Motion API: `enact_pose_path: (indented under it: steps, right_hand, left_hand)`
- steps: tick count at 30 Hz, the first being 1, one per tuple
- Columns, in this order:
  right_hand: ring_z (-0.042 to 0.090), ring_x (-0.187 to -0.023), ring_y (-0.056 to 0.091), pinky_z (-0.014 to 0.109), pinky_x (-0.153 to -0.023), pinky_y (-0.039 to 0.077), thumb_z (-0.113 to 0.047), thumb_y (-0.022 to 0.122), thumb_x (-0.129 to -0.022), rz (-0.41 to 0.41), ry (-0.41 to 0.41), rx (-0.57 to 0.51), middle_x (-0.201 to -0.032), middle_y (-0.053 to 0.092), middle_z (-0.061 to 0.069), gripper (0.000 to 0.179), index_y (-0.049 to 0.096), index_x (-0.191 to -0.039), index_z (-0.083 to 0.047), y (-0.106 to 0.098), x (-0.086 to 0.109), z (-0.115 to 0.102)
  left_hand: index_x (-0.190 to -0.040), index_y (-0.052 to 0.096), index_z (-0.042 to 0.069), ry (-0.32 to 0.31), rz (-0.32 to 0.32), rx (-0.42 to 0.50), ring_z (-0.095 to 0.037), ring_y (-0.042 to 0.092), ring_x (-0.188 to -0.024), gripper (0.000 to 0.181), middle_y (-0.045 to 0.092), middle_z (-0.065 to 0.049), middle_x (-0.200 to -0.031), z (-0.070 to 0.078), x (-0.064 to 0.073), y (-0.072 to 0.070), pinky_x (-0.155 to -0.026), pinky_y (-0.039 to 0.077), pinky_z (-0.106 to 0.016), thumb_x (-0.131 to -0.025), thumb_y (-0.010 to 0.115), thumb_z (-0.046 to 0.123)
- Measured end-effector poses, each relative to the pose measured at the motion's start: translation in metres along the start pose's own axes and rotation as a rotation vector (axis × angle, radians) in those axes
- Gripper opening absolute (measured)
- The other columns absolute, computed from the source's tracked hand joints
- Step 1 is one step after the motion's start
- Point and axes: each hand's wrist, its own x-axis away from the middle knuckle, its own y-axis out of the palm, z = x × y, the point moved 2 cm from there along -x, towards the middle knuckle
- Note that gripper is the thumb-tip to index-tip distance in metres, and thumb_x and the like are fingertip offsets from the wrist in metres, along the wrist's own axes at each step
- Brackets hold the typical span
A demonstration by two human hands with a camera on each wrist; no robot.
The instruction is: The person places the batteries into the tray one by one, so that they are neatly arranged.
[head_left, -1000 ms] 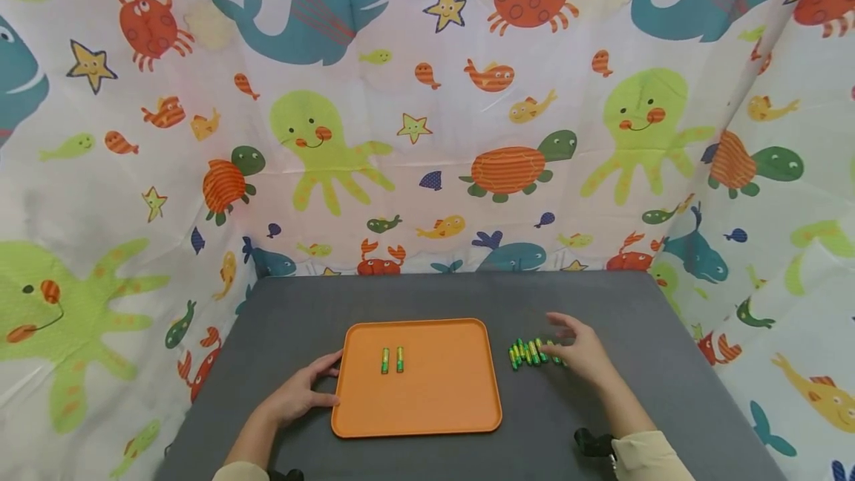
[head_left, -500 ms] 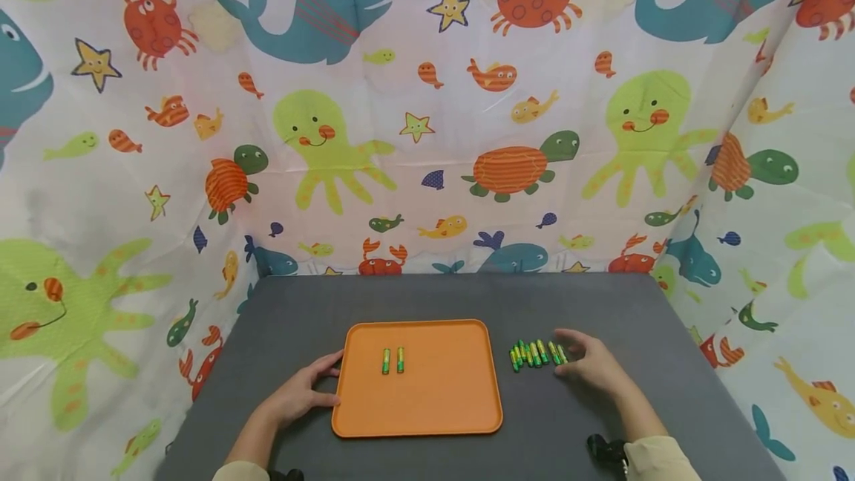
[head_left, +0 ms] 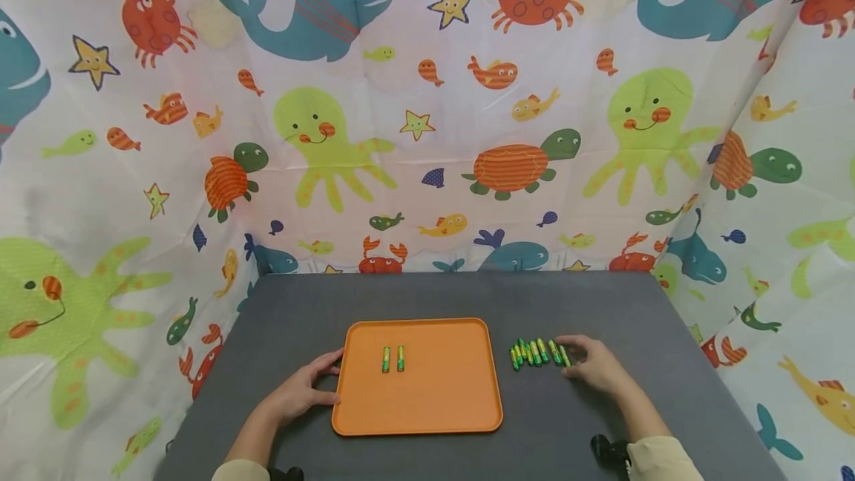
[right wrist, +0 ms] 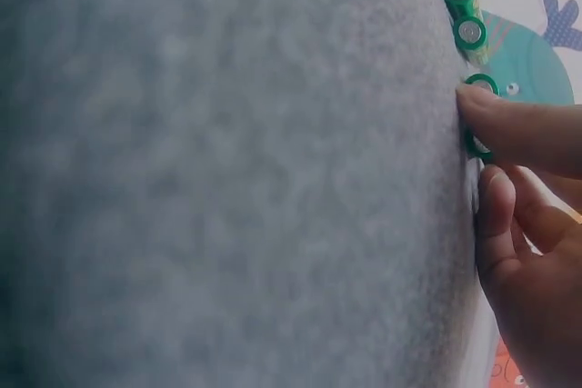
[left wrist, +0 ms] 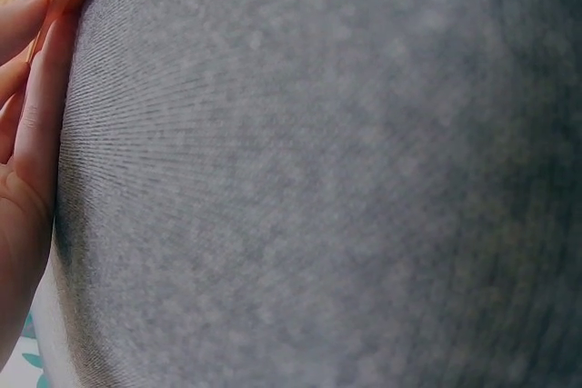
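An orange tray (head_left: pixel 417 421) lies on the dark table, with two green-and-yellow batteries (head_left: pixel 401 358) side by side in its upper left part. My left hand (head_left: pixel 300 392) rests at the tray's left rim, thumb and fingers spread along it; the left wrist view shows its straight thumb (left wrist: pixel 47 115) against the orange edge. To the right of the tray, several more batteries (head_left: pixel 536 353) lie in a slanting row. At the row's right end my right hand (head_left: pixel 594 366) pinches the last battery (head_left: pixel 565 355), partly hidden behind the thumb (right wrist: pixel 509 124) in the right wrist view.
A grey cloth-like surface (head_left: pixel 427 295) covers the table. White curtains (head_left: pixel 427 162) printed with sea animals stand behind it and along both sides. Dark wrist gear (head_left: pixel 609 451) sits at the right sleeve.
My right hand has moved from over the row to its right end, and the end battery has shifted slightly right, away from its neighbour. The left hand and tray stay put.
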Motion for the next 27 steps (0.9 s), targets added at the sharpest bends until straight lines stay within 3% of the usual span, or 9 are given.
enact_pose_path:
  steps: [5,17,27]
  right_hand:
    - [0.037,-0.105,0.066,0.046,-0.082,0.055,-0.006,0.087,-0.074,0.019,0.038,-0.018,-0.126,0.063,0.026,0.06,0.066,-0.131,-0.003,-0.002,0.002,0.003]
    - [0.04,-0.112,0.066,0.047,-0.082,0.055,-0.029,0.088,-0.079,0.107,0.086,-0.063,-0.12,0.069,0.026,0.069,0.061,-0.134,0.002,-0.009,0.007,0.005]
    - [0.041,-0.124,0.061,0.054,-0.093,0.052,-0.031,0.082,-0.086,0.138,0.095,-0.132,-0.132,0.064,0.025,0.067,0.056,-0.141,-0.002,-0.016,0.007,-0.021]
  left_hand:
    - [-0.159,0.033,0.028,-0.006,0.002,-0.008,-0.03,0.046,-0.136,0.098,0.038,-0.011,-0.159,0.0,0.0,0.0,-0.112,0.035,-0.059,-0.078,0.087,0.03]
    - [-0.159,0.034,0.029,-0.019,0.026,-0.04,-0.03,0.045,-0.136,0.098,0.043,-0.01,-0.156,0.004,0.0,0.001,-0.112,0.031,-0.063,-0.077,0.087,0.032]
    - [-0.159,0.034,0.027,-0.023,0.023,-0.047,-0.032,0.045,-0.136,0.097,0.043,-0.012,-0.155,0.006,0.003,0.0,-0.112,0.033,-0.062,-0.078,0.086,0.032]
